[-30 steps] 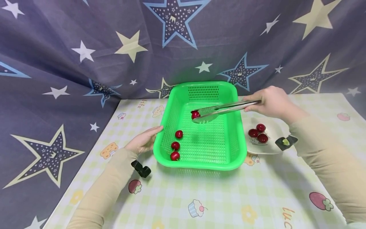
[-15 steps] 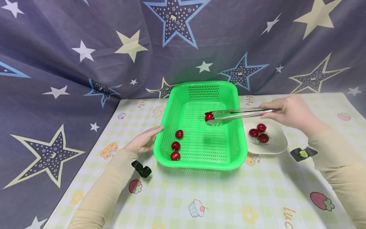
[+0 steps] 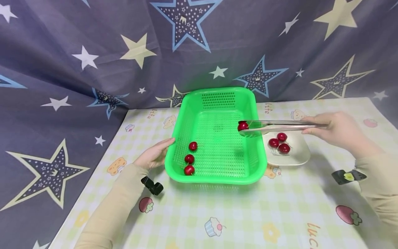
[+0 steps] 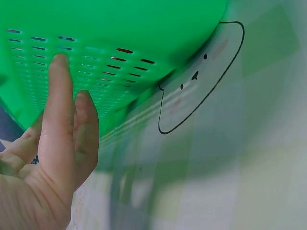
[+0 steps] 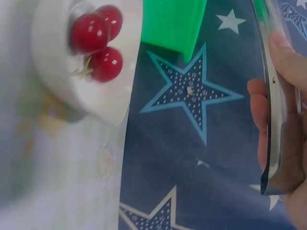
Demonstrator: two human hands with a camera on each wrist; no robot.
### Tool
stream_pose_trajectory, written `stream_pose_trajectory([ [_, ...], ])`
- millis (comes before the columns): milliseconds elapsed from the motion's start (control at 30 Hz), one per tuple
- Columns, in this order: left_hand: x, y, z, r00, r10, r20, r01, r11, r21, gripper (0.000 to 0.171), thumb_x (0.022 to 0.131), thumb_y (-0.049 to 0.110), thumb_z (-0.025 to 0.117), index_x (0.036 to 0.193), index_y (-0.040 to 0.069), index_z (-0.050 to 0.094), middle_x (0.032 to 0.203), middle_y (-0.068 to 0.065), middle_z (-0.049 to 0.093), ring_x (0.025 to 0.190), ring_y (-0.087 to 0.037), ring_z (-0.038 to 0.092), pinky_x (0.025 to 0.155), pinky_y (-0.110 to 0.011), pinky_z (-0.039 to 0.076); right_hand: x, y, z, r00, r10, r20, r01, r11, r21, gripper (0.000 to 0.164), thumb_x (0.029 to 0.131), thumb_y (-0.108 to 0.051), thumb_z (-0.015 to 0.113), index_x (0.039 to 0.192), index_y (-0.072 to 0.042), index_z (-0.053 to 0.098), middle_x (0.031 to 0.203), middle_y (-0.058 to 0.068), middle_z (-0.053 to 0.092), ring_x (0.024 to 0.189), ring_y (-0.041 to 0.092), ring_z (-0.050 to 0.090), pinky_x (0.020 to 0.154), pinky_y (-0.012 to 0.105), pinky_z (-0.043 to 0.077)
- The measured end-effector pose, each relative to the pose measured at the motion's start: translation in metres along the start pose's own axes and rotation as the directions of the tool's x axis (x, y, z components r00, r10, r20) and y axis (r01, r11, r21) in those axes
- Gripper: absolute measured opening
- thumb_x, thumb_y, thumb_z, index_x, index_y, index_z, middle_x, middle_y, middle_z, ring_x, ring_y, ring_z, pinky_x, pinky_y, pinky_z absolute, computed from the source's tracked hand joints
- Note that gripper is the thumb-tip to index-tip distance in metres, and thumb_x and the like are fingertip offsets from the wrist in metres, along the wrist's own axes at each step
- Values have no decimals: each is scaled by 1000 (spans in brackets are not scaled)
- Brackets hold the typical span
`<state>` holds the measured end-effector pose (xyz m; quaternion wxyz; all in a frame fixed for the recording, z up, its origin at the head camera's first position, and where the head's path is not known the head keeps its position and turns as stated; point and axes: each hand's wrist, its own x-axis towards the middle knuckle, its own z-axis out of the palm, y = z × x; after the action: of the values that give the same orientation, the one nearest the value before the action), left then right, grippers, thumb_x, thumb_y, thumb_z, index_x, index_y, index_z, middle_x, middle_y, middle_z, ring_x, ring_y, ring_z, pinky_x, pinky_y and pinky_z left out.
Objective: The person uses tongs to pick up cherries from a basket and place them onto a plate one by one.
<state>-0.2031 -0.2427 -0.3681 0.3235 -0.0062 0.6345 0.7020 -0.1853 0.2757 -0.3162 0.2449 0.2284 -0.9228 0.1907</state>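
Note:
My right hand point(image 3: 337, 133) grips metal tongs point(image 3: 283, 125) by their rear part, and the tips pinch a red cherry point(image 3: 243, 126) above the right side of a green basket point(image 3: 216, 180). In the right wrist view the fingers wrap the tongs point(image 5: 274, 120). My left hand point(image 3: 153, 154) touches the basket's left side; the left wrist view shows its fingers fairly straight against the slotted wall. Several cherries are about: three point(image 3: 189, 159) lie in the basket's front left, and three more point(image 3: 283, 148) sit together on a white plate point(image 3: 300, 157) right of the basket.
A checked tablecloth point(image 3: 174, 214) with printed cartoons covers the table. Behind it hangs a dark curtain point(image 3: 102, 31) with stars. The plate stands close beside the basket's right wall, under the tongs. Both wrists wear black straps point(image 3: 151, 185).
The tongs, with the cherry in their tips, have moved right across the basket toward its right wall along with my right hand. My left hand stays at the basket's side.

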Motion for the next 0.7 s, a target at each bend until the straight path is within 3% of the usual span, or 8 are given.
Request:
stream_pose_trajectory([
  [167,0,0,0,1000,8,9,-8,1000,5,41,99,39,38,131,14,36,105,5,63,89,-9,65,79,-28,57,-13,10,-6,985,154,71,-158,986,53,35,70,-21,81,101,-7,73,94,16,71,78,-31,37,60,-2,33],
  [267,0,0,0,1000,8,16,-8,1000,2,41,100,39,36,132,13,35,105,5,64,89,-10,65,78,-28,58,-19,17,-11,973,218,82,-224,971,81,35,74,-24,78,104,-8,72,93,-16,70,80,-38,28,63,-3,31],
  [333,0,1,1,1000,9,18,-9,1000,-1,39,100,38,36,131,13,35,105,5,64,89,-10,66,78,-28,58,-23,20,-16,967,243,74,-248,967,64,37,74,-28,78,105,-9,71,89,-41,57,79,-40,26,62,-2,30],
  [433,-1,2,2,1000,12,19,-12,1000,-1,38,99,39,37,128,14,37,104,4,64,88,-10,66,77,-28,58,-29,26,-22,964,261,53,-265,960,90,35,73,-26,78,104,-12,72,83,-58,37,79,-40,30,62,-2,31],
  [500,-1,3,3,1000,13,22,-13,1000,-1,38,99,39,37,128,15,37,104,4,64,88,-10,66,76,-28,58,-34,30,-26,949,306,71,-311,947,84,35,74,-29,78,107,-19,71,83,-59,36,80,-40,29,67,0,34],
  [567,-2,4,3,1000,15,26,-15,1000,0,40,99,40,38,129,14,36,105,4,64,88,-10,66,76,-28,58,-39,34,-29,932,349,98,-355,933,52,37,76,-32,76,111,-20,69,88,-53,46,92,-25,50,76,12,42],
  [633,-2,4,4,999,17,31,-17,1000,1,43,99,40,38,132,13,35,105,4,64,88,-10,66,77,-28,58,-43,38,-32,914,380,145,-380,925,-29,41,79,-37,72,115,-19,67,97,-32,64,100,3,63,77,31,44],
  [700,-3,4,4,999,18,34,-18,1000,-1,46,99,41,38,134,12,33,105,4,64,88,-10,66,77,-28,58,-47,42,-32,905,386,181,-372,922,-109,46,81,-41,69,117,-13,64,104,-3,71,99,34,62,66,43,43],
])
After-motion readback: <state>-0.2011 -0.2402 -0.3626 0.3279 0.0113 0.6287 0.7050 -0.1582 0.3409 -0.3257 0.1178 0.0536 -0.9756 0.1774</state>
